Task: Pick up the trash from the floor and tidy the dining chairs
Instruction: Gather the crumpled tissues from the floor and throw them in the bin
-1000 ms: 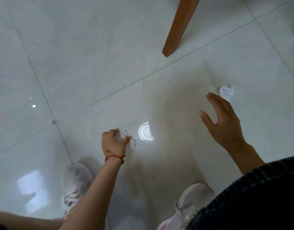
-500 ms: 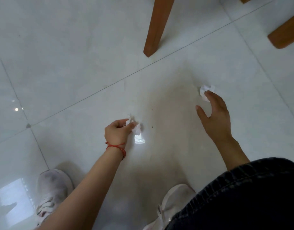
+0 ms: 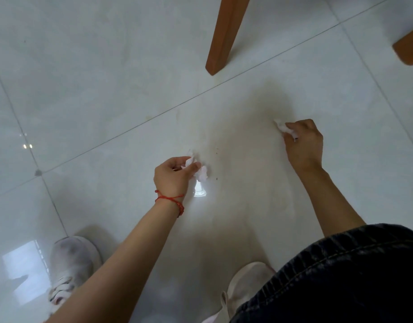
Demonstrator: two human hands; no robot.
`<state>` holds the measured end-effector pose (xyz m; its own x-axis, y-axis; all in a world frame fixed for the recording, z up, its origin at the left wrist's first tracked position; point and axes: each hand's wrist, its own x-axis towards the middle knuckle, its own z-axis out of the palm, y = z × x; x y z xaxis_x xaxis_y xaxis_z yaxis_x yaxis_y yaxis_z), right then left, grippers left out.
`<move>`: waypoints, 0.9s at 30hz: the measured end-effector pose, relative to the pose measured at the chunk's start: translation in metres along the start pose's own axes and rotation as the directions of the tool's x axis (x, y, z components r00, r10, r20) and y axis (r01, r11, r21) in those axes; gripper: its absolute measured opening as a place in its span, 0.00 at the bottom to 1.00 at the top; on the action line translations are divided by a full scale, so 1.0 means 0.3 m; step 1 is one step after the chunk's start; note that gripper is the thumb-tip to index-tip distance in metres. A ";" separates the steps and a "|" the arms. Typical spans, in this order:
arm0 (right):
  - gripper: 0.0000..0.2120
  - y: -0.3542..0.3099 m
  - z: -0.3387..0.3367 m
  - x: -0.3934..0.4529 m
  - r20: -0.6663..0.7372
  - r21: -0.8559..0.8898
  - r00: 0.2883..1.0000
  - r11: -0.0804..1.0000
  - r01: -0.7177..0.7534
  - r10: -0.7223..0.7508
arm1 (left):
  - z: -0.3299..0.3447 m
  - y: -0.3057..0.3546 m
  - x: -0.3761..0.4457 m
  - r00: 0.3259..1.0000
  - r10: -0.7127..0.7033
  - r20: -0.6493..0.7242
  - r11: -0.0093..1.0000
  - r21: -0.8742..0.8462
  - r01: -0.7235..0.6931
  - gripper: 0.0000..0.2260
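My left hand (image 3: 175,174), with a red string bracelet at the wrist, pinches a crumpled white tissue (image 3: 200,170) just above the pale tiled floor (image 3: 107,89). To the right, my right hand (image 3: 303,143) has its fingers curled round a second crumpled white tissue (image 3: 282,128), which pokes out at the fingertips, low at the floor. A wooden chair leg (image 3: 226,33) stands on the floor beyond both hands.
Another wooden leg end (image 3: 408,48) shows at the right edge. My two light shoes (image 3: 70,264) (image 3: 245,285) stand at the bottom, with a dark denim knee (image 3: 340,276) at lower right. Tiny dark specks (image 3: 217,152) lie between the hands.
My right hand, open over the second tissue earlier, has closed its fingers round it. My left hand keeps hold of the first tissue and has shifted slightly forward.
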<state>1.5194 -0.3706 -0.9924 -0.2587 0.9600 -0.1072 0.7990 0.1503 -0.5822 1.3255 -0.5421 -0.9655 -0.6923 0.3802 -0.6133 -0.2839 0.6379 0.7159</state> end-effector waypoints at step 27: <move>0.08 -0.593 -0.308 -0.315 0.638 0.442 0.665 0.522 -0.729 0.389 | -0.340 0.320 -0.235 0.992 -0.093 0.081 0.990 -0.100 0.101 0.11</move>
<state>1.4518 -0.4662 -0.8041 -0.2077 0.5461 -0.8115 0.3655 -0.7262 -0.5823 1.2793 -0.5758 -0.8195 -0.6066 0.3727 -0.7022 -0.4170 0.6028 0.6802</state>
